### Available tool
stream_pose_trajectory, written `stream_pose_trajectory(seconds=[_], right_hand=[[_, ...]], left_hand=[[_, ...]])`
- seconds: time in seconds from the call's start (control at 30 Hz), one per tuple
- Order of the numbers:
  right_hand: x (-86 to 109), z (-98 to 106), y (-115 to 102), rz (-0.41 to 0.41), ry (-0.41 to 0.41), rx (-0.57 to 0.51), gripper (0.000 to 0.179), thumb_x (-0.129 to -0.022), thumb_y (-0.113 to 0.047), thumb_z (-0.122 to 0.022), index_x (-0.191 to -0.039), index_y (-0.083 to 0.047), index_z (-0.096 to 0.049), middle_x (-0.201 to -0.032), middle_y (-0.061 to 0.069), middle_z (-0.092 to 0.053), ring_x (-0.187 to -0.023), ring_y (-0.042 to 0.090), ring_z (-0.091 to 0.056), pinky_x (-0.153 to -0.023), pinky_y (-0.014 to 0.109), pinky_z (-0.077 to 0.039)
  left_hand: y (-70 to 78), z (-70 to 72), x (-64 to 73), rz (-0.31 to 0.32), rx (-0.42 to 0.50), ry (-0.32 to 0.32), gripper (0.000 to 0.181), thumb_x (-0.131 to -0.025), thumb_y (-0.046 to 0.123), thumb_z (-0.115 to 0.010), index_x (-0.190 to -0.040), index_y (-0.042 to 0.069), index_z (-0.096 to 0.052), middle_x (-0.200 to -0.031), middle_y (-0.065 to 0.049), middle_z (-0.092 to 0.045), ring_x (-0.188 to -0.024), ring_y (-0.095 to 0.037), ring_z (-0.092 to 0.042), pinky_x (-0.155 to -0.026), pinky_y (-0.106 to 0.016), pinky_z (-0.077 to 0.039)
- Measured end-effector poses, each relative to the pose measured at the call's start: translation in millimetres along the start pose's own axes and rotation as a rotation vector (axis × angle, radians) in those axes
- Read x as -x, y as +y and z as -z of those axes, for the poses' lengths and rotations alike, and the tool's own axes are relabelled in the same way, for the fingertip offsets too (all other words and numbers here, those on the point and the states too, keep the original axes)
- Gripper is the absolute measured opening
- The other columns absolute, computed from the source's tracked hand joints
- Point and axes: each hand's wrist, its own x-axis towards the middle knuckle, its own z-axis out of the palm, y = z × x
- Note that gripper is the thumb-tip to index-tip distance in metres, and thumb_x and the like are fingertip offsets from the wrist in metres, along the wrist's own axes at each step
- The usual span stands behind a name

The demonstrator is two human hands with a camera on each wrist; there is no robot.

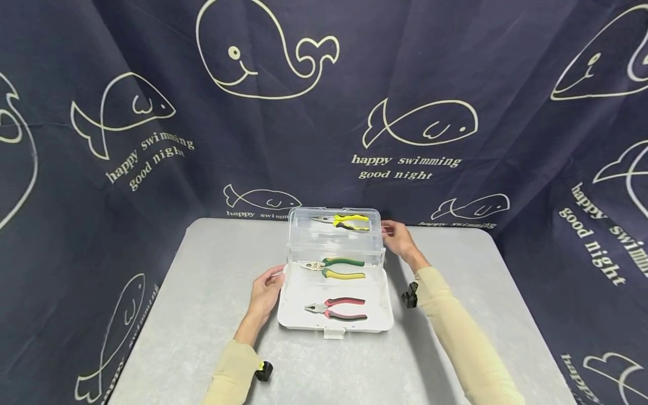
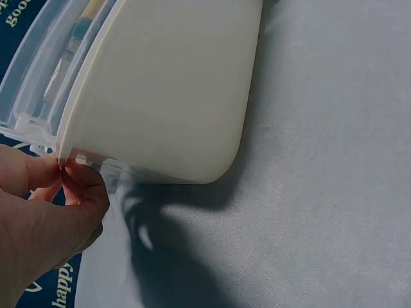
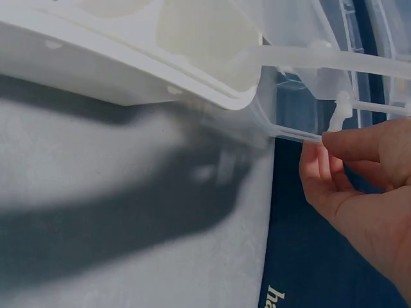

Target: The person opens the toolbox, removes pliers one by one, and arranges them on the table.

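Note:
A white storage box [image 1: 334, 324] stands unfolded on the table, with a clear upper part [image 1: 336, 242] at the back. My left hand [image 1: 265, 293] is at its left side; in the left wrist view thumb and fingers pinch the rim at a corner of the white base [image 2: 167, 83]. My right hand [image 1: 400, 240] pinches the edge of the clear part, beside a white hinge arm [image 3: 340, 115]. Red-and-black pliers [image 1: 346, 301] lie in the base, green-and-yellow pliers [image 1: 344, 274] in the middle, and yellow-and-black long-nose pliers [image 1: 351, 218] in the rearmost clear section.
The grey table [image 1: 212, 315] extends around the box. Behind and beside it hangs a dark blue curtain [image 1: 314, 140] with whale and fish drawings, close to the table's back edge. A white latch [image 1: 333, 334] sticks out at the box's front.

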Motion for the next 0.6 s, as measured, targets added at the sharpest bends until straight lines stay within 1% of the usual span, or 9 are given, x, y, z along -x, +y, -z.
stream_pose_trajectory(seconds=[0.1, 0.23, 0.33, 0.4, 0.43, 0.5, 0.6], right_hand=[[-4.0, -4, 0, -0.039, -0.015, -0.001, 0.045, -0.096, 0.009, -0.053, -0.141, 0.016, -0.049, -0.129, 0.034, -0.060, -0.119, 0.041, -0.059, -0.096, 0.038, -0.052], [-2.5, -7, 6, -0.074, -0.049, -0.031, 0.047, -0.095, 0.009, -0.051, -0.141, 0.017, -0.047, -0.133, 0.035, -0.057, -0.124, 0.044, -0.056, -0.102, 0.044, -0.050], [-1.4, -9, 10, -0.094, -0.075, -0.058, 0.049, -0.094, 0.008, -0.050, -0.142, 0.018, -0.046, -0.135, 0.036, -0.055, -0.127, 0.045, -0.053, -0.106, 0.046, -0.047], [-0.6, -9, 13, -0.111, -0.092, -0.069, 0.050, -0.094, 0.006, -0.050, -0.143, 0.016, -0.046, -0.137, 0.035, -0.054, -0.128, 0.043, -0.053, -0.107, 0.044, -0.047], [-0.3, -8, 14, -0.114, -0.103, -0.077, 0.049, -0.096, 0.005, -0.049, -0.144, 0.017, -0.045, -0.138, 0.035, -0.054, -0.128, 0.042, -0.053, -0.106, 0.044, -0.047], [-0.3, -6, 16, -0.116, -0.121, -0.104, 0.047, -0.101, 0.002, -0.047, -0.145, 0.016, -0.043, -0.140, 0.035, -0.052, -0.124, 0.039, -0.057, -0.103, 0.042, -0.049], [0.2, 0, 14, -0.104, -0.146, -0.157, 0.043, -0.105, 0.001, -0.045, -0.144, 0.018, -0.042, -0.138, 0.037, -0.052, -0.110, 0.029, -0.064, -0.098, 0.043, -0.054]], left_hand=[[2.0, 1.3, -0.5, 0.009, 0.000, 0.000, 0.030, -0.102, 0.007, -0.062, -0.131, -0.001, -0.067, -0.103, -0.011, -0.072, -0.088, -0.009, -0.060, -0.075, -0.020, -0.048], [2.4, -0.1, -0.3, 0.018, 0.011, 0.002, 0.029, -0.102, 0.006, -0.062, -0.130, 0.001, -0.067, -0.100, -0.007, -0.071, -0.085, -0.010, -0.059, -0.071, -0.020, -0.048], [2.5, 0.1, -0.5, 0.021, 0.013, -0.001, 0.029, -0.102, 0.006, -0.062, -0.130, 0.002, -0.068, -0.101, -0.010, -0.071, -0.085, -0.011, -0.058, -0.071, -0.020, -0.047], [2.1, 0.4, -0.6, 0.022, 0.007, -0.006, 0.030, -0.102, 0.007, -0.062, -0.131, 0.002, -0.067, -0.103, -0.013, -0.071, -0.086, -0.013, -0.059, -0.071, -0.020, -0.047], [1.8, 0.6, -0.8, 0.023, 0.004, -0.010, 0.030, -0.103, 0.008, -0.062, -0.132, 0.002, -0.067, -0.105, -0.014, -0.071, -0.087, -0.013, -0.059, -0.072, -0.020, -0.048], [1.2, 1.0, -1.0, 0.025, -0.001, -0.012, 0.030, -0.103, 0.008, -0.062, -0.132, 0.002, -0.067, -0.106, -0.015, -0.071, -0.088, -0.014, -0.059, -0.072, -0.020, -0.047], [-0.1, 1.8, -1.9, 0.019, -0.006, -0.009, 0.030, -0.103, 0.008, -0.062, -0.131, 0.001, -0.067, -0.105, -0.014, -0.071, -0.089, -0.014, -0.061, -0.074, -0.020, -0.049]])
